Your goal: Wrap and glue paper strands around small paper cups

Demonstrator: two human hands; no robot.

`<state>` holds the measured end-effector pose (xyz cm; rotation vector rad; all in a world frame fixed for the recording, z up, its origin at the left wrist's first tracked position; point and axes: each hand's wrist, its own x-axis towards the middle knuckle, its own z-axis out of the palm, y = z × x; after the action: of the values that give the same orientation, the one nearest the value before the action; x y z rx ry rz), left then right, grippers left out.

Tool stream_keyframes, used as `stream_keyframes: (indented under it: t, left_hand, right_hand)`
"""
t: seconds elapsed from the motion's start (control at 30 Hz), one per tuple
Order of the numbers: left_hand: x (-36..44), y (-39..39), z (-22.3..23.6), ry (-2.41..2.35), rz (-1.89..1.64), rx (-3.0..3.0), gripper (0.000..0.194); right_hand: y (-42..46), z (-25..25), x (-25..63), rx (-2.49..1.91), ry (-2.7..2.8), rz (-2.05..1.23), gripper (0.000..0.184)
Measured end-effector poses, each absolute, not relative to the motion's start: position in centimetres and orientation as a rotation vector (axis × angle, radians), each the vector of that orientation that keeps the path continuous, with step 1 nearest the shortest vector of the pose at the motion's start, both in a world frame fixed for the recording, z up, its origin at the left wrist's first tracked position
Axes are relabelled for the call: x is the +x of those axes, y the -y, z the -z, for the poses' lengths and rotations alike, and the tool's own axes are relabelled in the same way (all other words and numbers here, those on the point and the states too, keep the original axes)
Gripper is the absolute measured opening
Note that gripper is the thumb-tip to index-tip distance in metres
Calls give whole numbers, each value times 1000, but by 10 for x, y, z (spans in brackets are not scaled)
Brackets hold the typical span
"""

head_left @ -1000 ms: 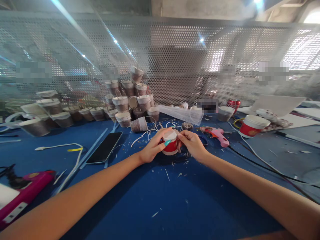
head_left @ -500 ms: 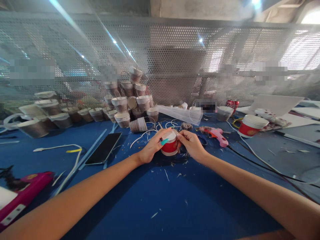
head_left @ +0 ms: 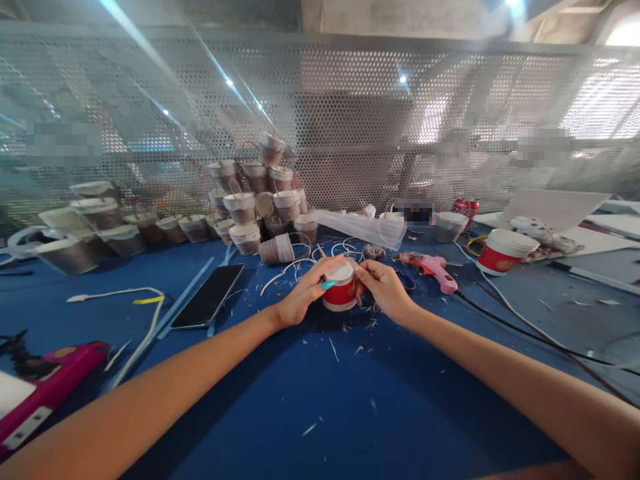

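Note:
A small red and white paper cup (head_left: 340, 292) stands upside down on the blue table top (head_left: 320, 400). My left hand (head_left: 304, 293) wraps round its left side, thumb with a teal nail pressed on the red band. My right hand (head_left: 384, 288) closes on the cup's right side, its fingertips pinching at the upper rim near a thin pale strip. Both forearms reach in from the lower corners.
A heap of brown-wrapped cups (head_left: 260, 200) is stacked at the back, more in a row at left (head_left: 100, 230). A black phone (head_left: 209, 295), a pink glue gun (head_left: 433, 268) with its cable, another red cup (head_left: 503, 252), a magenta tool (head_left: 45, 393), and scattered white shavings lie around. A perforated metal screen (head_left: 350, 120) closes the far side.
Both hands stay on the cup. My left thumb has slid slightly along the red band, and the cup has shifted very little.

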<state>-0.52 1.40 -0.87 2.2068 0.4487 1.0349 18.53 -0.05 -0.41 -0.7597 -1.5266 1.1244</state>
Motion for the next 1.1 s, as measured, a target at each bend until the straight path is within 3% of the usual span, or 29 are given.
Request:
stream_keyframes:
  t: [0.53, 0.97, 1.1]
  left_hand:
    - [-4, -14, 9, -485, -1019, 2127, 53]
    - [5, -8, 5, -574, -905, 1953, 92]
    - [8, -11, 4, -762, -1011, 2013, 89]
  right_hand:
    - [0, 5, 185, -765, 1519, -1115, 32]
    - [-3, 9, 185, -842, 1532, -1055, 37]
    - [-4, 10, 187, -1011, 1460, -951, 40]
